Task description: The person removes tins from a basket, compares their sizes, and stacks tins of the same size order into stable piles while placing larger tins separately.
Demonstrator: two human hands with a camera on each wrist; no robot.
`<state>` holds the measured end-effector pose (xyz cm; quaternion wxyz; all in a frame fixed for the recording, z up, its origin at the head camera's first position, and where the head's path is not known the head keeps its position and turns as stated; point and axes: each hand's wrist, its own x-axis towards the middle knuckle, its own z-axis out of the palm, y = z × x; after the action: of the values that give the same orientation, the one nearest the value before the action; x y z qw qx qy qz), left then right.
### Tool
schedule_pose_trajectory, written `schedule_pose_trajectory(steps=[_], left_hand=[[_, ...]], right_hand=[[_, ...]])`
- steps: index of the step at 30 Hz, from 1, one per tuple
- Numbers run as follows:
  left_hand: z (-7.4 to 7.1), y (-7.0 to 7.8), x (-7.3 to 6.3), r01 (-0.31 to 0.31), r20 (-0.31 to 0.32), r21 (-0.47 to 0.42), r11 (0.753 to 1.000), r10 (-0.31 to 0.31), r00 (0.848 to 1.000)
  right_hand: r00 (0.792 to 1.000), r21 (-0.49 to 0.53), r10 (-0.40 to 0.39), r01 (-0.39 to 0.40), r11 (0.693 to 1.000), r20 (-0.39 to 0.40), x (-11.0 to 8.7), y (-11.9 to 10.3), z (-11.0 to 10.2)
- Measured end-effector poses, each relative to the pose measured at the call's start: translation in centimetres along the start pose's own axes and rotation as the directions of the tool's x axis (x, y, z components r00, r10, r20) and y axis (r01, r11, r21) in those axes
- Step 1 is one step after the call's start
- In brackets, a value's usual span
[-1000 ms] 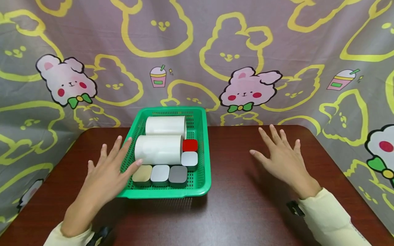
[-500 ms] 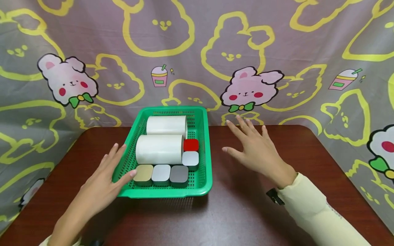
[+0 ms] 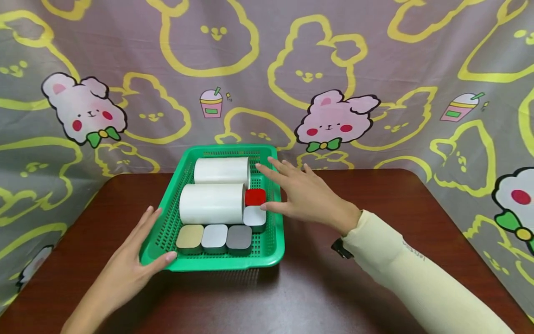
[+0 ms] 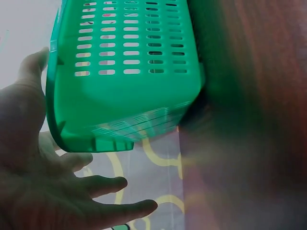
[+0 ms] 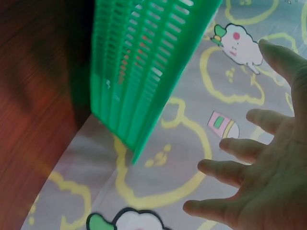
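Observation:
A green plastic basket [image 3: 221, 264] stands on the table, holding two white cylinders [image 3: 222, 170] lying on their sides. Rounded-square boxes sit in it too: gold [image 3: 189, 237], white [image 3: 214, 236] and grey [image 3: 239, 237] along the front, red [image 3: 255, 197] and another white one [image 3: 254, 215] at the right. My left hand [image 3: 127, 262] is at the basket's front left corner, fingers extended along the outside and thumb right at the rim. Over the right side of the basket hovers my right hand [image 3: 310, 197], fingers spread, holding nothing; its thumb overlaps the edge of the white box.
The dark brown table [image 3: 354, 287] extends to both sides of the basket and in front. A grey patterned curtain [image 3: 258, 55] hangs close behind the basket and along both sides of the table.
My right hand has moved left from above the bare tabletop to over the basket's right side. The left hand has come down and nearer, along the basket's left rim to its front corner.

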<state>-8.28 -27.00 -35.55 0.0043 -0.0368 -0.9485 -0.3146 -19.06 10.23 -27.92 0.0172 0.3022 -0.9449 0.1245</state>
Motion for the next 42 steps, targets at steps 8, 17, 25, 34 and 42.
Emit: schedule_pose_trajectory(steps=[8, 17, 25, 34, 42], left_hand=[[0.3, -0.8, -0.6, -0.048, -0.037, -0.037, 0.998, 0.046, 0.998], [1.0, -1.8, -1.1, -0.101, -0.057, -0.102, 0.99, 0.096, 0.994], [1.7, -2.5, -1.2, -0.141, -0.108, -0.17, 0.975, 0.124, 0.986], [2.2, -2.2, -1.2, -0.185, -0.137, -0.225, 0.956, 0.157, 0.978], [2.4, -2.4, -1.0, -0.213, -0.152, -0.258, 0.942, 0.178, 0.972]], right_hand=[[0.994, 0.052, -0.054, 0.049, 0.997, 0.093, 2.6, -2.2, -0.5], [0.975, 0.079, -0.132, 0.119, 0.99, 0.177, 5.6, -4.9, -1.1], [0.952, 0.066, -0.209, 0.199, 0.978, 0.222, 8.1, -7.3, 0.2], [0.938, 0.03, -0.211, 0.211, 0.977, 0.274, 10.1, -8.6, 2.0], [0.931, -0.048, -0.193, 0.218, 0.975, 0.309, 11.2, -9.2, 3.3]])
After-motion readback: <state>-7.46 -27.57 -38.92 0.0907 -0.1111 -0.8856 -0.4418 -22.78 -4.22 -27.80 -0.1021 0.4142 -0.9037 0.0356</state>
